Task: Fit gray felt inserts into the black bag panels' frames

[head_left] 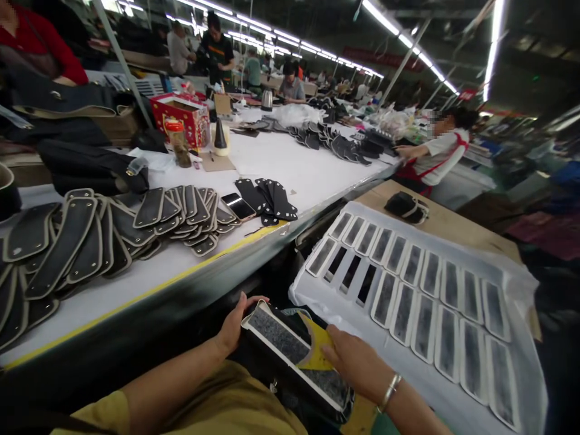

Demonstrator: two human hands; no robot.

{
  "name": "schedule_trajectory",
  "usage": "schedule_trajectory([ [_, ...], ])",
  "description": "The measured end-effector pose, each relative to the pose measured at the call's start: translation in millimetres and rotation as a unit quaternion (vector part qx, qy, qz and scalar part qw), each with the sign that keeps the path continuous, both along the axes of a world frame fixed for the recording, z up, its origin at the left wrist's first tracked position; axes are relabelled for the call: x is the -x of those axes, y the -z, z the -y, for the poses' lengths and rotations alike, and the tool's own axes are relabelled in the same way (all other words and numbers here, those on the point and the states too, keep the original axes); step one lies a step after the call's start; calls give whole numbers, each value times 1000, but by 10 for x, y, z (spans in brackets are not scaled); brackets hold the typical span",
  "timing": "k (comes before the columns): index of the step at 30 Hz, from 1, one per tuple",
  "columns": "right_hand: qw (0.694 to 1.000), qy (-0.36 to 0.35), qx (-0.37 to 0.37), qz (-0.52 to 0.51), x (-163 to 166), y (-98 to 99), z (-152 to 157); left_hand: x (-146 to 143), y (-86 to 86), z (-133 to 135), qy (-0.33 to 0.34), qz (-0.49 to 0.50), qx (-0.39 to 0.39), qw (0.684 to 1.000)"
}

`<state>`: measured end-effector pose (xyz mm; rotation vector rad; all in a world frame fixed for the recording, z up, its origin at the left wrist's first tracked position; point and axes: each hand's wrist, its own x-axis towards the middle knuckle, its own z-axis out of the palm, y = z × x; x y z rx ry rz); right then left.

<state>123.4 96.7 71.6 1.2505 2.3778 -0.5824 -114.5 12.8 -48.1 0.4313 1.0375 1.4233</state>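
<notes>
On my lap lies a black bag (290, 386), with a long grey speckled panel (276, 331) in a white border facing up. My left hand (234, 323) is closed around the bag's far left corner. A curved yellow piece (319, 343) lies across the panel, and my right hand (357, 361) grips its right side; the fingertips are partly hidden. To the right, a white-covered board (344, 317) carries rows of long dark panels with pale borders (446, 341). Three darker strips (350, 275) sit in its near row.
A white worktable (272, 163) with a yellow front edge runs along the left. It bears heaps of black strap pieces (86, 241), a phone (238, 206), a red box (183, 118) and a jar (178, 142). A co-worker (435, 154) stands at the far right.
</notes>
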Motion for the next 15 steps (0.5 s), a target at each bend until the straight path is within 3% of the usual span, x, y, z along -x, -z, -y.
schedule_trajectory([
  [9,982,-93,-162,23,971,344,-215,37,-60,-51,-17,48,44,998],
  [15,976,-112,-186,-34,1248,505,-313,155,-42,-136,52,70,60,994],
])
